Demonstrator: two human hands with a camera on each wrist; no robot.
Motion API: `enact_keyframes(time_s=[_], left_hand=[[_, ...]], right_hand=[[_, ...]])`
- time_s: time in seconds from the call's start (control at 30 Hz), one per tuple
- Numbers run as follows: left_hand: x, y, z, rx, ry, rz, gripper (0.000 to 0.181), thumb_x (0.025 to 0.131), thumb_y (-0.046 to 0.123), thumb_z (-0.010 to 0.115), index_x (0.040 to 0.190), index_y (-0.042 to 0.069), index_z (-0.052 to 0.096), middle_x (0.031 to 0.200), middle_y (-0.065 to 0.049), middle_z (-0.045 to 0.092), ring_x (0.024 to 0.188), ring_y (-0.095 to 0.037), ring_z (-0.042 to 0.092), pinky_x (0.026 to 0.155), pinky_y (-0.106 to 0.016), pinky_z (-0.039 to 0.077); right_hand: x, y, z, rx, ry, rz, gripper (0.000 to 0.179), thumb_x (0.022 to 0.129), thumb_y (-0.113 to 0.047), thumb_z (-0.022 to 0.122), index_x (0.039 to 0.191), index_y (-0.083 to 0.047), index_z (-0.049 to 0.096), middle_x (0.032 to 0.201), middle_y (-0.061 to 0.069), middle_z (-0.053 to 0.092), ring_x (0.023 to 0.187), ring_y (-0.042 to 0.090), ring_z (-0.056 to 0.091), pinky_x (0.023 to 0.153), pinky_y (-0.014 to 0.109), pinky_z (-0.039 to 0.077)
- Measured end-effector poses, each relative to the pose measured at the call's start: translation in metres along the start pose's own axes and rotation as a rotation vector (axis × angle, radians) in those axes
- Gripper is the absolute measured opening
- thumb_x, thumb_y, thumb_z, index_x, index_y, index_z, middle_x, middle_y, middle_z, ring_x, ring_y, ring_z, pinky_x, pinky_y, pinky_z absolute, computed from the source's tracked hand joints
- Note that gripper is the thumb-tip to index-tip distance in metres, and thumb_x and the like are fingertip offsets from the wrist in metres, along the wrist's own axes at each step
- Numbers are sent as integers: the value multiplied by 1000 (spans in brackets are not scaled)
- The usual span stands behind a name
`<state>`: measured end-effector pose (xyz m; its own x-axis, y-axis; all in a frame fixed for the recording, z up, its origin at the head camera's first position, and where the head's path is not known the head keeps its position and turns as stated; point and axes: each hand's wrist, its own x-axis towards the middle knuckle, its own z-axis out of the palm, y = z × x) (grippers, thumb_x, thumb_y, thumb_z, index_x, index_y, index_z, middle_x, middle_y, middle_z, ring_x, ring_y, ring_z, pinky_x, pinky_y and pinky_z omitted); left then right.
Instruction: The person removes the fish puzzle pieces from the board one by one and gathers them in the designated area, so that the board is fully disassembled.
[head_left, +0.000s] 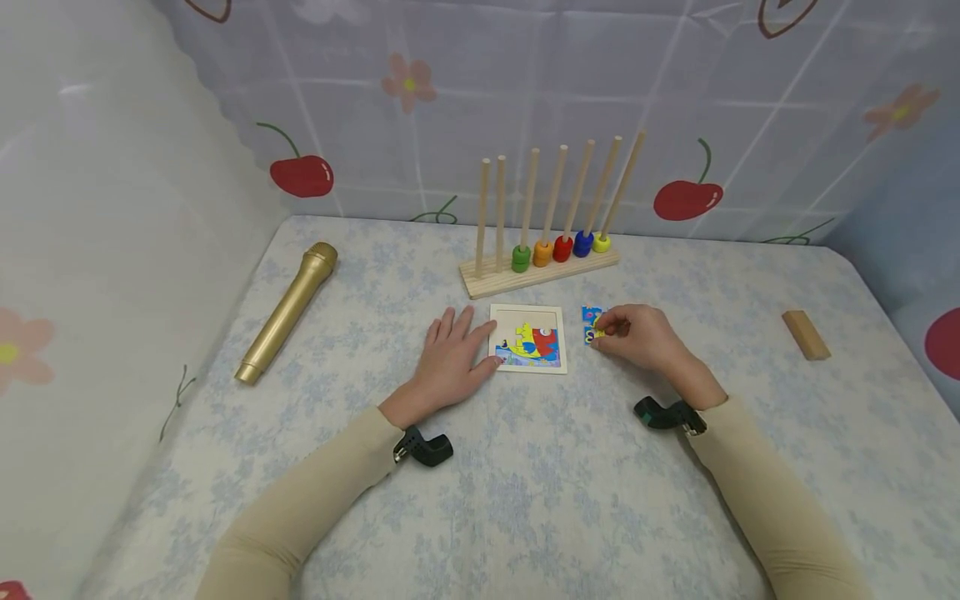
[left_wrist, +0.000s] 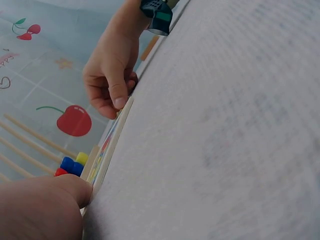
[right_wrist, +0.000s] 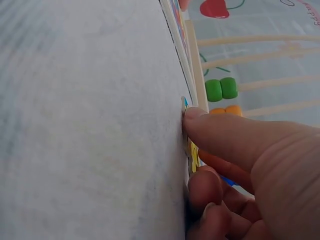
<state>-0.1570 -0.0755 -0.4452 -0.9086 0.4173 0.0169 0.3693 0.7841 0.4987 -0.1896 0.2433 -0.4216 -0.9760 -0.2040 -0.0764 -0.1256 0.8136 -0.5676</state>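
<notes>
A square wooden puzzle tray (head_left: 528,308) lies on the table, its lower part filled with red, yellow and blue picture pieces (head_left: 542,343). My left hand (head_left: 450,360) rests flat beside it with spread fingers, thumb and index finger touching the tray's left edge. To the right of the tray are colourful loose puzzle pieces (head_left: 588,314). My right hand (head_left: 637,335) pinches a puzzle piece (right_wrist: 192,152) there between thumb and curled fingers, low at the table surface. The fingers hide much of that piece.
Behind the tray stands a wooden peg rack (head_left: 487,285) with upright rods and coloured beads. A gold microphone (head_left: 288,312) lies at the left. Toward the right edge lies a small wooden block (head_left: 806,335). A printed curtain (head_left: 465,125) hangs behind the table.
</notes>
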Motion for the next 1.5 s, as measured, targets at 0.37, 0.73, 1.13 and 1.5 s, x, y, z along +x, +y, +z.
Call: enact_keyframes(time_s=[0.37,0.73,1.13,1.5], left_hand=[[1,0,0,0,0,2,59,102,38,57,155,14,46,167,-24,24,157,-49,10,124,-65,11],[1,1,-1,-5,-1,1,59,102,38,57,154,14,46,167,-24,24,157,-49,9,124,-64,11],[1,1,0,-4,-5,-6,59,102,39,57,155,14,46,168,-24,24,157,-49,9,124,-64,11],[2,-1,1,20,-26,-17,60,102,41,56,156,16,44,169,-22,22,158,-48,8,125,-64,10]], right_hand=[[1,1,1,-1,14,-15,22,88,-16,79,103,-1,74,92,13,69,81,23,54,69,30,43],[-1,0,-1,-7,14,-16,25,88,-17,79,106,-1,72,92,13,66,83,24,53,71,31,44],[-1,4,-6,15,-4,-30,29,87,-17,81,109,-2,70,96,14,67,85,25,56,74,30,47],[-1,5,-25,16,3,2,32,90,-18,77,116,-1,68,100,17,66,87,28,59,71,27,50]])
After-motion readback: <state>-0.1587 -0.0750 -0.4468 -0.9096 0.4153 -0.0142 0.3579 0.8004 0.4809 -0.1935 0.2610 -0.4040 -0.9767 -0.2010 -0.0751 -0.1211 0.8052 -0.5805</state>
